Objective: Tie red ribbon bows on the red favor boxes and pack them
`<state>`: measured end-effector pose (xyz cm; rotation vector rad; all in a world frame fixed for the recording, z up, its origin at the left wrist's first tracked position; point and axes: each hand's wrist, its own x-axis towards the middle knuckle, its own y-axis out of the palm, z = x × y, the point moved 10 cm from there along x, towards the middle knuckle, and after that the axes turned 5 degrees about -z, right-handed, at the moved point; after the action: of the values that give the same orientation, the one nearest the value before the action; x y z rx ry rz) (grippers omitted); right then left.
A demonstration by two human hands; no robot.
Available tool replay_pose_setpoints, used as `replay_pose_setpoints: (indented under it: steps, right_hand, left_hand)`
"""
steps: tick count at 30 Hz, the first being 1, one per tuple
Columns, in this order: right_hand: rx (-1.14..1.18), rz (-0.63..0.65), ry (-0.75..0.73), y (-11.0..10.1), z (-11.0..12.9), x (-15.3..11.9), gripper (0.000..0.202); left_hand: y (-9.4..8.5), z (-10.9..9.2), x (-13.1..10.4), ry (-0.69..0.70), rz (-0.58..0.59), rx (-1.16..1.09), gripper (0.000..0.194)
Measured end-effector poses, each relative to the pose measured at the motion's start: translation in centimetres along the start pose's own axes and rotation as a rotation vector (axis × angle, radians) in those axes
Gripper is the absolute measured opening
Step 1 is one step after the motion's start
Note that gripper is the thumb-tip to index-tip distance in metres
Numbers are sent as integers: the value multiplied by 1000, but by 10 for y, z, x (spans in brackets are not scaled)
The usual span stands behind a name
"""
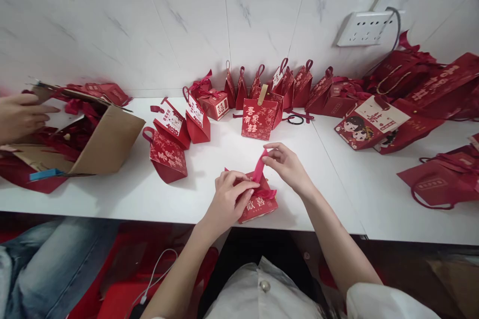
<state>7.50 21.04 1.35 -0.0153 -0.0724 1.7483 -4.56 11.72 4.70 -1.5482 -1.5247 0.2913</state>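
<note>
A small red box [264, 208] with white characters lies near the front edge of the white table, with a pink ribbon [259, 168] on its top. My left hand [232, 194] rests over the left side of the box, thumb and fingers closed on the ribbon near its knot. To the right and a little higher, my right hand [282, 162] pinches the raised end of the ribbon between thumb and fingers. Just behind stands a red box [258, 119] with a gold strap. The underside of my left hand's grip is partly hidden.
The white table [322, 199] bears several red boxes [168, 154] at left and along the wall. Red gift bags [445, 179] lie at right. Another person's hand [22, 117] is over an open cardboard box [108, 139] at far left.
</note>
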Motion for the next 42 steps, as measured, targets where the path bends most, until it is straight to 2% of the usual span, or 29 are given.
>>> replay_pose_setpoints:
  steps: [3,5,7,9,10,12,13,15,17,18,19,22,24,29,34,38,42]
  right_hand:
    - [-153,110,-23,24,3,19,26]
    - [-256,120,-14,28,-2,25,23]
    - [-322,45,-26,18,-3,21,22]
    - [-357,-44,-36,1,-1,6,22]
    - [-375,-64,-30,-5,0,-5,26]
    - [-407,-21,17,-10,-4,-30,39]
    - [-415,23,44,-9,-6,-42,44]
    - [-416,93,84,-6,-10,-62,48]
    - [-397,119,105,-3,-14,-72,46]
    - [-381,123,109,-1,-16,-75,44]
    - [-356,125,106,0,-17,-75,42]
    - [-213,149,90,7,-18,-70,40]
    - [-99,171,105,11,-20,-66,41]
    - [60,185,188,14,-28,-62,43]
    - [346,219,310,23,-40,-64,43]
    - [483,163,364,24,-52,-63,42]
    - [589,111,386,22,-60,-64,38]
  left_hand:
    - [-1,-2,0,14,-3,61,26]
    - [-2,1,-1,-21,-10,95,26]
    - [-2,7,-2,-76,-12,105,26]
    - [-2,12,-3,-124,-10,84,27]
    - [-1,14,-3,-139,-8,64,27]
    - [-2,18,-5,-158,-24,14,29]
    - [-6,19,-6,-166,-64,-13,30]
    - [-22,25,-11,-192,-222,-63,31]
    - [-38,33,-20,-256,-362,-117,21]
    - [-40,37,-25,-308,-369,-143,13]
    - [-36,43,-28,-373,-321,-168,9]
    - [-10,56,-42,-619,-45,-252,26]
    - [2,59,-50,-737,50,-345,35]
    - [12,56,-48,-755,-16,-611,35]
    - [24,57,-56,-807,-102,-882,36]
    - [35,59,-61,-808,-110,-1077,35]
    - [37,62,-62,-784,-122,-1135,35]
